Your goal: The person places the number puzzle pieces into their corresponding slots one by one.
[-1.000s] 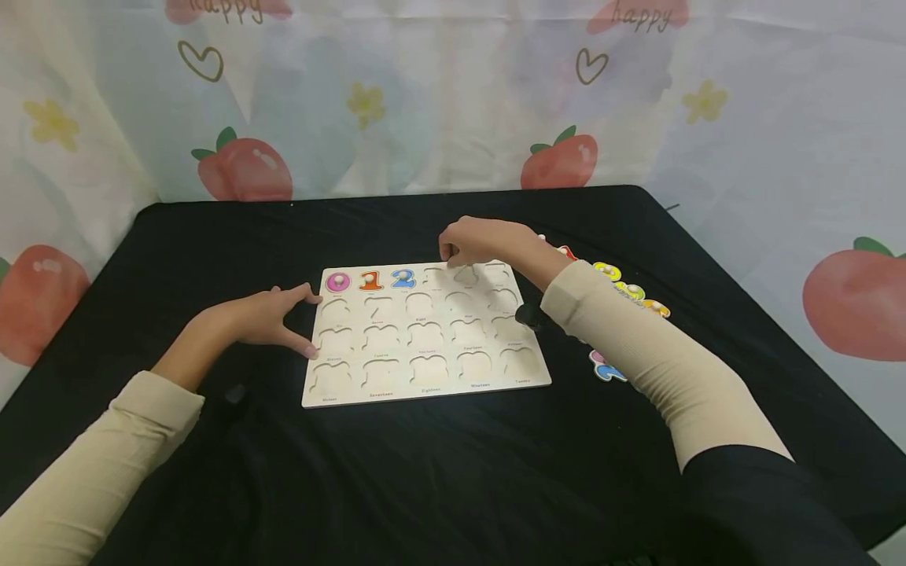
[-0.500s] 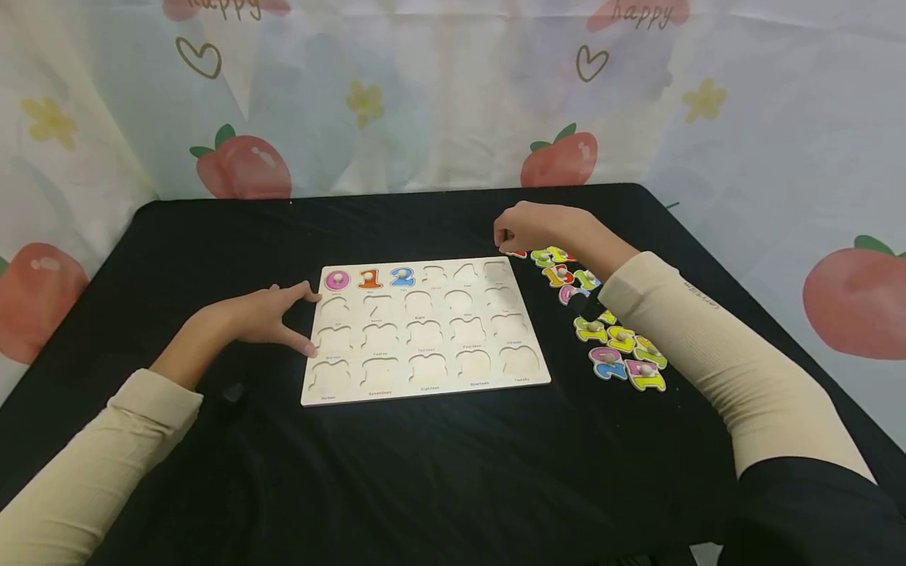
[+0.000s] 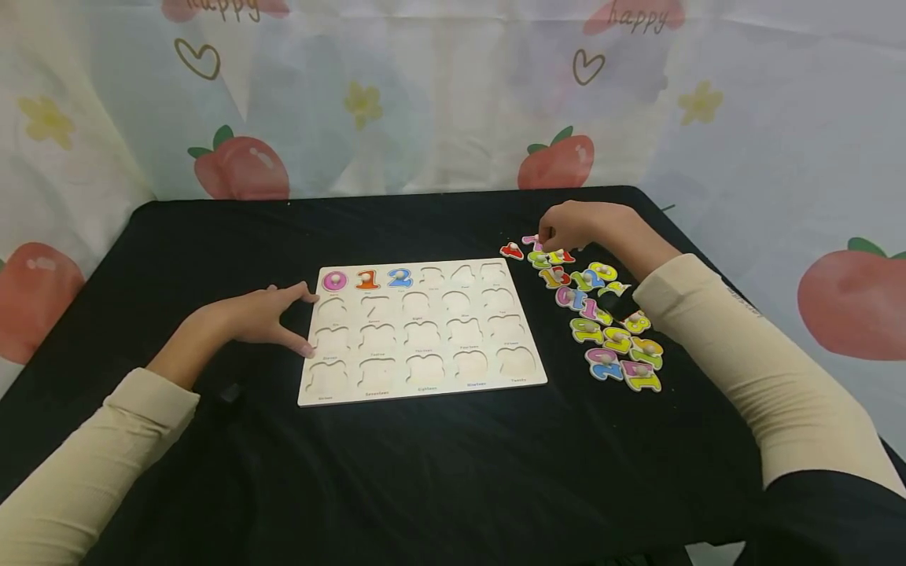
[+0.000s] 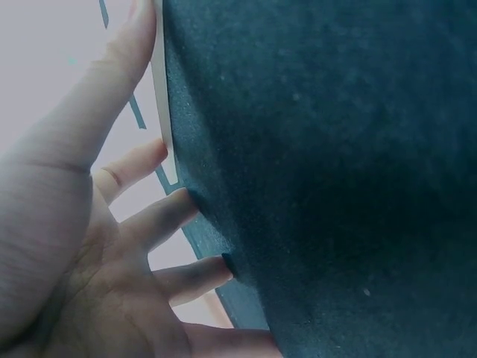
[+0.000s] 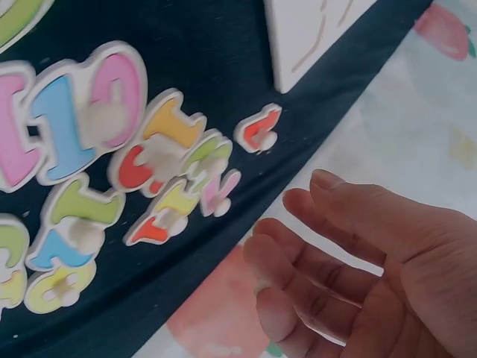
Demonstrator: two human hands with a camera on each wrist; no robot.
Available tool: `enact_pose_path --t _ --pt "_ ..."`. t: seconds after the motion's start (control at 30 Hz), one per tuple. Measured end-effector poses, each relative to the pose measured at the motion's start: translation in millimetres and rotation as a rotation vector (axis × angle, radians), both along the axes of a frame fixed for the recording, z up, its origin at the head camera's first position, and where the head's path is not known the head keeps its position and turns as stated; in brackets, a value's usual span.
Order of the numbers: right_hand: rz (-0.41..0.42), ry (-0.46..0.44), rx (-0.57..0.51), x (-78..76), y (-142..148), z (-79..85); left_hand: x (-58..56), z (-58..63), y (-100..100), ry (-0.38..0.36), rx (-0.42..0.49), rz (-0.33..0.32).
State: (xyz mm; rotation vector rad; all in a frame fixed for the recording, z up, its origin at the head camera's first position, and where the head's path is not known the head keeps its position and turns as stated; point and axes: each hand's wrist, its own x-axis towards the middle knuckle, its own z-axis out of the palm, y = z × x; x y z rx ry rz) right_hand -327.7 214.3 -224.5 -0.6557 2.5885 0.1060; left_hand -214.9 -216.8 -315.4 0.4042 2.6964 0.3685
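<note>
A cream number board (image 3: 453, 387) lies on the black cloth, with a pink 0 (image 3: 334, 281), an orange 1 (image 3: 367, 280) and a blue 2 (image 3: 399, 278) set in its top row. My left hand (image 3: 258, 318) touches the board's left edge, thumb and fingers spread; the left wrist view shows the board's thin edge (image 4: 162, 104) against them. Over the far end of the loose pieces hovers my right hand (image 3: 576, 224), near a pink 7 (image 3: 532, 240) and a red 4 (image 3: 511, 251). In the right wrist view, the right hand (image 5: 358, 261) has loosely bent fingers, holding nothing.
Several loose number pieces with knobs lie close together right of the board, from a blue-and-pink piece (image 3: 604, 365) and a pink-and-green piece (image 3: 641, 375) nearest me to the far ones. A fruit-printed curtain (image 3: 425, 118) hangs behind the black-covered table (image 3: 425, 487).
My right hand has moved right, from above the board's top row to the far loose pieces, uncovering the red 4. The left hand has stayed at the board's left edge.
</note>
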Motion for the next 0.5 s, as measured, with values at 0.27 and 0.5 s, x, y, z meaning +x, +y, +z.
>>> enact_pose_path --t 0.27,0.5 --pt "-0.043 -0.005 -0.005 -1.9 15 -4.2 2.0 2.0 0 -0.006 -0.01 0.007" --pt "-0.047 -0.011 -0.017 -1.0 24 -7.2 3.4 4.8 2 -0.007 -0.011 0.005"
